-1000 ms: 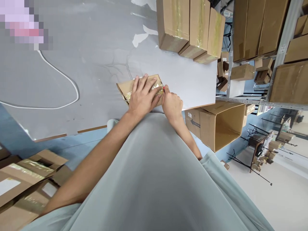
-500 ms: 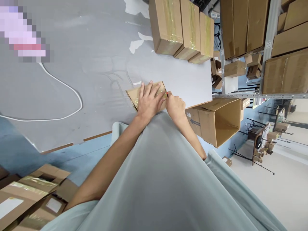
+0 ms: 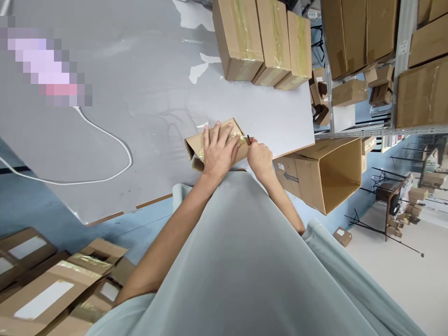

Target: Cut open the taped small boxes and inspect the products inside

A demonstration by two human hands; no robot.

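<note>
A small cardboard box (image 3: 226, 135) with clear yellowish tape lies near the front edge of the grey table, its left end gaping with a loose flap. My left hand (image 3: 219, 151) rests flat on top of it, fingers spread and pressing on the cardboard. Closed at the box's right end, my right hand (image 3: 260, 157) grips a small red-and-black utility knife (image 3: 249, 140). Only the tip part of the knife shows above the fist; the handle is hidden. The knife is close to the taped right edge, and I cannot tell whether it touches.
Three taped cartons (image 3: 241, 42) stand at the back right of the grey table (image 3: 147, 84). A large open carton (image 3: 324, 175) sits beyond the table's right edge. Shelving with boxes (image 3: 423, 93) rises at right. More cartons (image 3: 45, 298) lie at lower left. A white cable (image 3: 115, 137) curves across the left.
My right hand has shifted slightly right, away from the box, and more of the knife shows. The box's left end gapes wider. My left hand stays on the box; the whole view has shifted a little.
</note>
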